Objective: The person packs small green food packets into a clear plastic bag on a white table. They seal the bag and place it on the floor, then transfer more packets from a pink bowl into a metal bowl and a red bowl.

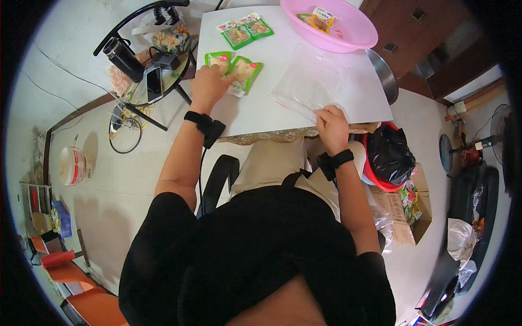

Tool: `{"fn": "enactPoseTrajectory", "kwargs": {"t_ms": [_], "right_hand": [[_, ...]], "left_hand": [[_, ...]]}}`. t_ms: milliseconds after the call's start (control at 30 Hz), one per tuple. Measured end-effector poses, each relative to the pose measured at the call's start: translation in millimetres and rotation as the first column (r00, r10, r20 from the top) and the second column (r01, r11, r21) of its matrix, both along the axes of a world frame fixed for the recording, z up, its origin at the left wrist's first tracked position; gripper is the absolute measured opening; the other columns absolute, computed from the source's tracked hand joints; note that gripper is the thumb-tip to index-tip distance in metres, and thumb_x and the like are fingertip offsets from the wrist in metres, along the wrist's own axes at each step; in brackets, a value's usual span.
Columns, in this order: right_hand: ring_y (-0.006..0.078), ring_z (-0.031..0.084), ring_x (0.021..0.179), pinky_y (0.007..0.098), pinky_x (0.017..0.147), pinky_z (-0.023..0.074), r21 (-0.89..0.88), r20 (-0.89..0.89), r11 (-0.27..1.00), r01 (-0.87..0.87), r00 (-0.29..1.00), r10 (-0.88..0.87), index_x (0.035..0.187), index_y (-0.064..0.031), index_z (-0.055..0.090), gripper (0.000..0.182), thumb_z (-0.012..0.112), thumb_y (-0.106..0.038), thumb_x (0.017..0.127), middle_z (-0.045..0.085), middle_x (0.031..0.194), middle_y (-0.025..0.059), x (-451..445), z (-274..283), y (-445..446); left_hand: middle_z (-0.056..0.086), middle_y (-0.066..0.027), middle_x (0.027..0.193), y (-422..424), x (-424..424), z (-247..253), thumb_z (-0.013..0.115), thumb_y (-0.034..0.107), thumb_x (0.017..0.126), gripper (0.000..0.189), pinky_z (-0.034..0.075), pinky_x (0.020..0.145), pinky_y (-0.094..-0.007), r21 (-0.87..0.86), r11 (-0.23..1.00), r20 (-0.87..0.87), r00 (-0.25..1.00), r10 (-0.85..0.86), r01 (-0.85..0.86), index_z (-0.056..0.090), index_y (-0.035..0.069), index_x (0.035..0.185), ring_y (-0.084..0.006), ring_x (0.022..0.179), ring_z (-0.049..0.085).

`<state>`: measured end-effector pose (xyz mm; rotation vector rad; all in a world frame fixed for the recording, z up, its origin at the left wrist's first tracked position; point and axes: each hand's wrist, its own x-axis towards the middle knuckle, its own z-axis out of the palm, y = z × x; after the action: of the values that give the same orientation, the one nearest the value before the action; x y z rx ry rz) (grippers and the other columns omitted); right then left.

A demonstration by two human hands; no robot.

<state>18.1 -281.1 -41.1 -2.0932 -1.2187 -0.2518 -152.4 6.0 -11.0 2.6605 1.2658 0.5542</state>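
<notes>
On the white table (261,112), my left hand (210,86) rests with its fingers spread over two green-edged food packets (246,71); whether it grips them I cannot tell. Beyond them lie two more green packets (248,31), side by side. My right hand (332,125) pinches the near edge of a clear plastic bag (306,87), which lies flat on the table. At the far right of the table a pink plastic basin (346,42) holds a few packets, one of them yellow and white (322,19).
A metal bowl (383,75) is at the table's right edge. Left of the table, a round-seated chair bears a black bottle (123,60) and a phone (154,84). A red bin with a black bag (390,153) and a cardboard box (395,210) stand at lower right.
</notes>
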Motion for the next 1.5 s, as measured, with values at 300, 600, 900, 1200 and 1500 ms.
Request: {"fn": "enactPoseTrajectory", "kwargs": {"t_ms": [300, 600, 900, 1200, 1500], "right_hand": [[0.0273, 0.055, 0.080, 0.0361, 0.068, 0.0473, 0.054, 0.050, 0.999, 0.008, 0.999, -0.010, 0.080, -0.0085, 0.066, 0.008, 0.061, -0.008, 0.074, 0.059, 0.082, 0.0065, -1, -5, 1], [0.0282, 0.055, 0.081, 0.0381, 0.069, 0.0465, 0.012, 0.027, 1.000, 0.023, 0.999, -0.024, 0.079, -0.0080, 0.065, 0.009, 0.059, -0.015, 0.078, 0.059, 0.083, 0.0074, -2, -2, 2], [0.0288, 0.055, 0.078, 0.0384, 0.067, 0.0461, -0.006, 0.031, 0.999, 0.052, 0.998, -0.052, 0.077, -0.0078, 0.064, 0.014, 0.059, -0.020, 0.081, 0.058, 0.079, 0.0072, -2, 2, 2], [0.0281, 0.055, 0.077, 0.0384, 0.066, 0.0463, 0.011, 0.036, 0.997, 0.072, 0.997, -0.073, 0.077, -0.0090, 0.064, 0.014, 0.057, -0.020, 0.081, 0.057, 0.078, 0.0066, -2, -1, 2], [0.0272, 0.056, 0.080, 0.0376, 0.068, 0.0473, 0.000, 0.057, 0.997, 0.081, 0.995, -0.081, 0.079, -0.0099, 0.064, 0.011, 0.057, -0.018, 0.080, 0.059, 0.081, 0.0057, -2, -3, 1]], "left_hand": [[0.064, -0.0198, 0.089, -11, 9, 3, 0.069, 0.033, 0.066, 0.040, 0.049, 0.069, -0.0414, -0.138, 0.988, -0.040, 0.996, -0.076, 0.070, 0.060, 0.001, 0.090, -0.0326, 0.082, 0.063], [0.059, -0.0014, 0.075, -25, -1, -3, 0.062, 0.012, 0.080, 0.026, 0.040, 0.043, -0.0211, -0.612, 0.656, 0.662, 0.740, 0.119, 0.442, 0.054, 0.004, 0.103, -0.0083, 0.056, 0.055], [0.059, -0.0012, 0.072, -92, -25, 34, 0.058, 0.005, 0.083, 0.024, 0.035, 0.037, -0.0168, -0.817, -0.016, 0.561, 0.801, 0.209, 0.576, 0.053, 0.003, 0.106, -0.0045, 0.047, 0.049], [0.058, -0.0028, 0.079, -111, -3, 3, 0.054, 0.006, 0.087, 0.020, 0.032, 0.034, -0.0137, -0.810, -0.232, 0.496, 0.840, 0.218, 0.539, 0.050, 0.003, 0.106, -0.0034, 0.041, 0.038], [0.055, -0.0045, 0.082, -122, 23, -12, 0.050, -0.002, 0.082, 0.040, 0.041, 0.045, -0.0181, -0.790, -0.106, 0.542, 0.769, 0.339, 0.604, 0.043, -0.001, 0.122, -0.0080, 0.054, 0.048]]}}
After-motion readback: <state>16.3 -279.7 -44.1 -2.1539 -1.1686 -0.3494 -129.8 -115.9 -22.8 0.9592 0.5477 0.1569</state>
